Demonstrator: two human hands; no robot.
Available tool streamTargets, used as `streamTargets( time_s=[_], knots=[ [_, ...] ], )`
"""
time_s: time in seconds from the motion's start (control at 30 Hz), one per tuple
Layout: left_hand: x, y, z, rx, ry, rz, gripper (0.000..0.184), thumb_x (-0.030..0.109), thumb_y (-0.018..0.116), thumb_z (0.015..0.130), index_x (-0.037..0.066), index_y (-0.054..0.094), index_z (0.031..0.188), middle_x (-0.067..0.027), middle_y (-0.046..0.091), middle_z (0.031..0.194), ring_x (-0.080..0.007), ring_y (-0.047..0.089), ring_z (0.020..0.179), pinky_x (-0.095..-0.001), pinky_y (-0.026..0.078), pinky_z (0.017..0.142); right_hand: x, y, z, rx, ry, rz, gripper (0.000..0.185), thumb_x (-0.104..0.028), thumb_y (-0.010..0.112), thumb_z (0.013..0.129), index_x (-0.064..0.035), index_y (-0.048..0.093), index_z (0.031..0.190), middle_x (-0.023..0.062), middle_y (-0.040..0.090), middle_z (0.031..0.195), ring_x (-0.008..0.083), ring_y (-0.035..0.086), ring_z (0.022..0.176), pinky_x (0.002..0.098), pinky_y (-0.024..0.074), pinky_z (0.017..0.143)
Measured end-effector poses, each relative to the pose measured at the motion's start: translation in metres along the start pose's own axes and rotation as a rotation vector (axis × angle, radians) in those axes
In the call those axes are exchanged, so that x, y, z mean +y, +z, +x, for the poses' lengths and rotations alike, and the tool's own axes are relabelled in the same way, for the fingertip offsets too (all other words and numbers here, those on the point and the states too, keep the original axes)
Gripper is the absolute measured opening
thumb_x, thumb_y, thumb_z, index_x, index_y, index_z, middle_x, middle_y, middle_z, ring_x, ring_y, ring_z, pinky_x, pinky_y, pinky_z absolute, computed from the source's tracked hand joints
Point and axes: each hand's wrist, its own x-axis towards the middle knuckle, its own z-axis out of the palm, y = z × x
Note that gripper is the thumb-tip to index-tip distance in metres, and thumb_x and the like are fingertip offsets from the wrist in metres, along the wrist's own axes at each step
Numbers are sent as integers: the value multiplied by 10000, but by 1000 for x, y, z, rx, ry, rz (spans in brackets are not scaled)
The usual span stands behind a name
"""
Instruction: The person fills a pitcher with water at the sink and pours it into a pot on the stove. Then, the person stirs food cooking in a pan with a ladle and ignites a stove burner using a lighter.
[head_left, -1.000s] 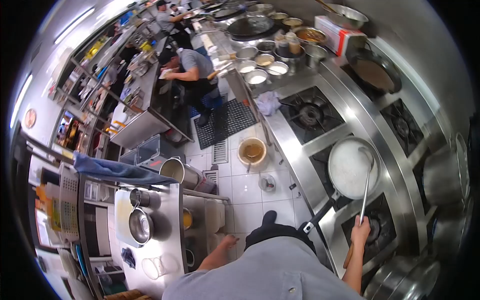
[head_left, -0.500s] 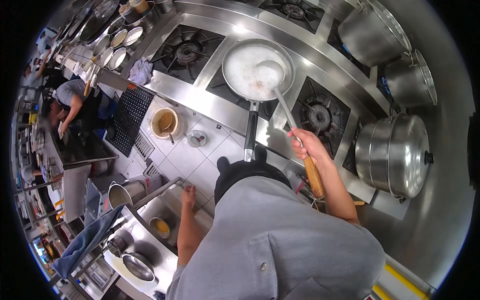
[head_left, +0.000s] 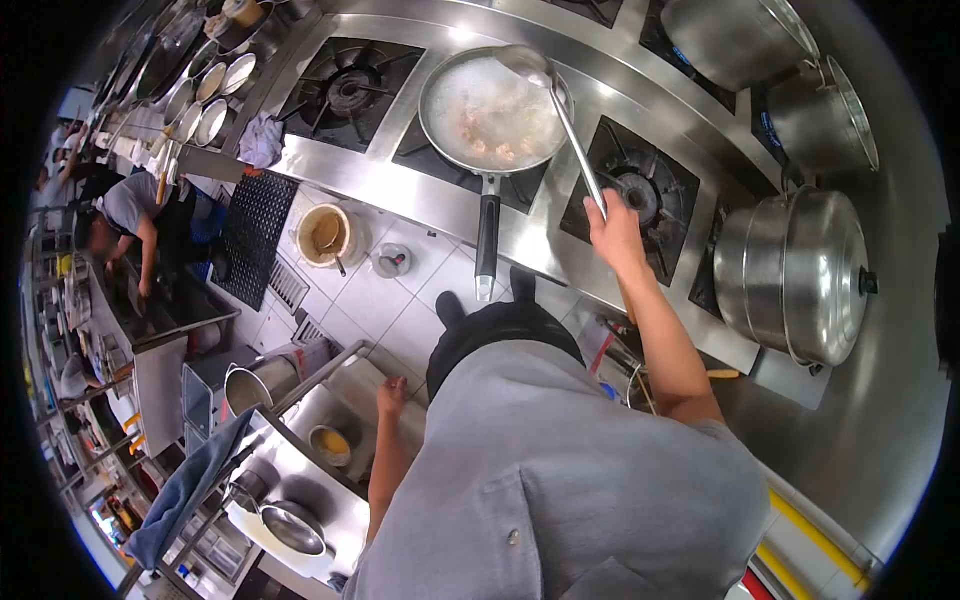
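Note:
My right hand (head_left: 618,237) is closed around the handle of a long ladle (head_left: 572,128). The ladle's bowl is at the far right rim of a frying pan (head_left: 432,133), tilted over the liquid. Pale, foamy liquid fills much of the pan, and several pinkish pieces of food (head_left: 490,147) show in it, mostly toward the near side. The pan sits on a burner with its black handle (head_left: 488,225) pointing at my body. My left hand (head_left: 393,393) hangs low beside the steel counter, fingers curled, with nothing visible in it.
Bare burners (head_left: 352,92) flank the pan. Large steel pots (head_left: 742,45) and a lidded pot (head_left: 790,275) stand to the right. On the floor is a bucket (head_left: 325,236) with a ladle in it. A co-worker (head_left: 135,205) bends over a counter at left.
My right hand and the ladle have moved forward; the bowl went from the pan's middle to its far rim. The foam has thinned and more food pieces show.

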Motion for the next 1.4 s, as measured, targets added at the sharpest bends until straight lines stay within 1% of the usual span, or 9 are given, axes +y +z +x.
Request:
streamTargets(
  time_s=[0.2, 0.27, 0.3, 0.4, 0.6, 0.83, 1.0, 1.07, 1.4],
  knots=[
    [-4, -3, -14, 91, -51, -29, 386, 368, 640, 869, 7, 648, 1003, -81, 685, 800, -156, 634, 640, -304, 509, 580, 4, 10, 28, -15, -44, -27, 295, -289, 555, 933, 6, 558, 927, 260, 623, 703, 458, 622, 660, 518, 479, 572],
    [11, -1, -26, 96, -63, -96, 373, 364, 638, 872, 13, 652, 997, -75, 684, 798, -155, 633, 633, -301, 507, 570, -18, 8, 29, -276, 288, 236, 310, -298, 560, 938, 12, 558, 929, 157, 589, 600, 300, 611, 502, 419, 464, 422],
    [8, -2, -26, 100, -75, -159, 361, 360, 636, 874, 19, 656, 992, -69, 683, 796, -154, 632, 626, -299, 505, 560, -19, 12, 28, -280, 281, 236, 310, -298, 560, 938, 12, 558, 929, 157, 589, 600, 300, 611, 502, 419, 464, 422],
    [-2, 1, -20, 116, -52, 14, 322, 329, 636, 884, 28, 657, 996, -58, 682, 795, -146, 624, 620, -289, 498, 546, -27, 24, 18, -386, 444, 649, 324, -330, 567, 946, -7, 547, 936, -11, 456, 589, 82, 422, 413, 263, 354, 336],
    [17, 19, -37, 103, -87, -76, 270, 285, 637, 895, 28, 649, 978, -53, 673, 786, -131, 624, 658, -282, 490, 546, -45, 12, -7, -605, 581, 980, 295, -332, 560, 959, -39, 529, 960, -34, 436, 609, 39, 359, 409, 214, 308, 339],
    [-18, 17, -2, 53, -80, -214, 249, 262, 649, 907, 64, 585, 1044, -45, 605, 768, -133, 537, 577, -290, 439, 477, -53, -6, -38, -583, 519, 753, 274, -323, 539, 969, -49, 531, 961, -43, 422, 610, 21, 370, 407, 208, 306, 327],
    [5, 15, -2, 98, -46, -88, 335, 318, 629, 905, 1, 624, 1015, -66, 653, 797, -148, 602, 667, -298, 506, 587, -24, 2, -33, -297, 212, 142, 267, -286, 567, 938, -21, 575, 973, 145, 579, 611, 283, 582, 500, 399, 451, 481],
    [16, 15, -6, 88, -39, -101, 347, 329, 637, 897, 3, 625, 1016, -67, 653, 800, -147, 602, 678, -297, 505, 595, -31, -4, -25, -73, 67, 43, 259, -274, 576, 920, -20, 587, 971, 246, 621, 708, 434, 625, 686, 484, 470, 625],
    [39, 7, -9, 103, 16, -90, 330, 327, 635, 881, 16, 638, 991, -58, 651, 790, -133, 590, 685, -281, 485, 619, -5, 22, 37, -68, -17, 18, 301, -300, 594, 909, -2, 604, 954, 237, 635, 717, 423, 633, 674, 483, 475, 622]
  ],
)
